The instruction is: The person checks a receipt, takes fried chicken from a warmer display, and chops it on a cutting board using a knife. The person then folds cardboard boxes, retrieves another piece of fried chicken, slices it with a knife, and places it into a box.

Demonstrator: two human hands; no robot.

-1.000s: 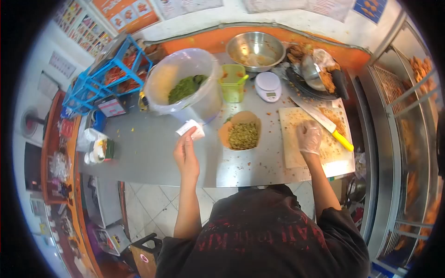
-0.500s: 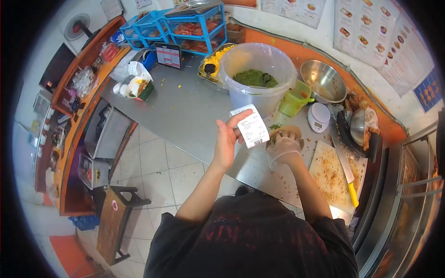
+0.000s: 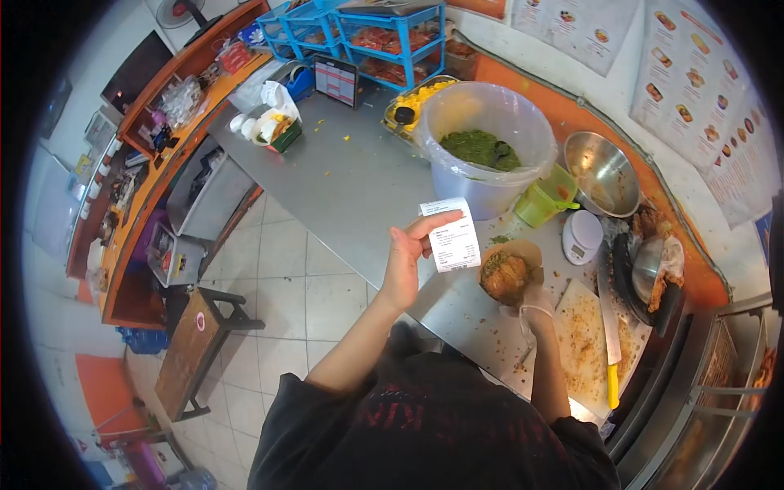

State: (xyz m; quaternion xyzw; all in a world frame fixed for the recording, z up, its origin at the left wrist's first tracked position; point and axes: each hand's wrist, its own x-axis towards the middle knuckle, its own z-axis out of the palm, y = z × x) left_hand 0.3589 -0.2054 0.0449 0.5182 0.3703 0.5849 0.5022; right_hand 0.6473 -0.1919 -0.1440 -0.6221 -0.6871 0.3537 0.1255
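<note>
A printed white receipt (image 3: 453, 243) is pinched between the fingers of my left hand (image 3: 405, 265), above the metal counter's front edge. In my right hand (image 3: 535, 309), which wears a clear plastic glove, is the side of a brown paper bowl (image 3: 535, 260); some of its fingers are hidden behind the bowl. Inside the bowl sits a browned piece of fried food (image 3: 505, 276) with green bits beside it. Just behind the bowl, a few green shreds (image 3: 500, 239) lie on the counter.
A large lined tub (image 3: 490, 188) holds chopped greens. Near it are a green jug (image 3: 545, 200), a steel bowl (image 3: 603, 175) and a white scale (image 3: 582, 237). A yellow-handled knife (image 3: 609, 331) lies on the crumb-covered cutting board (image 3: 580, 335). A tablet (image 3: 336, 82) stands at the back.
My right hand has moved off the top of the food to the bowl's right side, uncovering the food. My left hand still holds the receipt. The camera view has shifted.
</note>
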